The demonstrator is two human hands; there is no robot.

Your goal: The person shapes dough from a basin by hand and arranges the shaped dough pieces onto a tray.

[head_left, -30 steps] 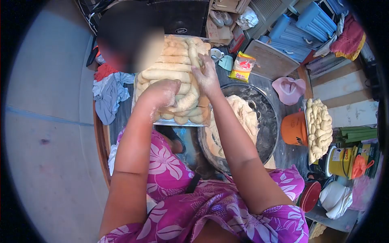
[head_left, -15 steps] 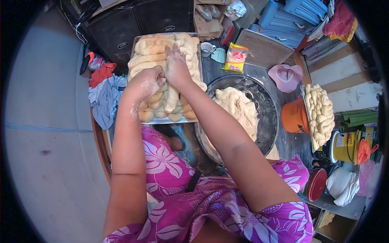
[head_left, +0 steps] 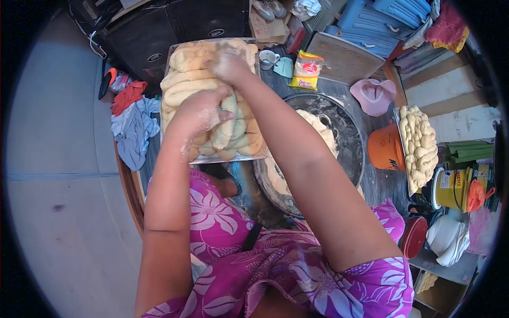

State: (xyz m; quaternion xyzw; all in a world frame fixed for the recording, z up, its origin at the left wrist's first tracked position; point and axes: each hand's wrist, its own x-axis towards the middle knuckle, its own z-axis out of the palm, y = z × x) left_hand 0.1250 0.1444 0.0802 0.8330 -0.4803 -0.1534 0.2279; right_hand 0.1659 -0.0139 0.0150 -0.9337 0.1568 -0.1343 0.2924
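A tray (head_left: 261,152) lies in front of me, heaped with ropes and rounded lumps of pale dough. My left hand (head_left: 204,110), dusted with flour, has its fingers closed round the near part of a dough rope (head_left: 225,130) that lies on top of the others. Farther up the tray, my right hand (head_left: 230,66) is over the dough at its far right side. Motion smears its fingers, so their hold on anything does not show. To the right, a wide dark basin (head_left: 350,148) holds a big floury mass of dough (head_left: 318,124), partly covered by my right forearm.
Beyond the basin stand a yellow-and-red packet (head_left: 306,70), a white mug (head_left: 269,59) and a pink hat (head_left: 373,96). On the right, braided dough (head_left: 417,143) fills another tray beside an orange bucket (head_left: 385,147). Clothes (head_left: 132,132) are piled left of the near tray.
My left hand has moved right and slightly nearer me, onto the near part of the dough rope. My right hand has shifted slightly away and is now blurred.
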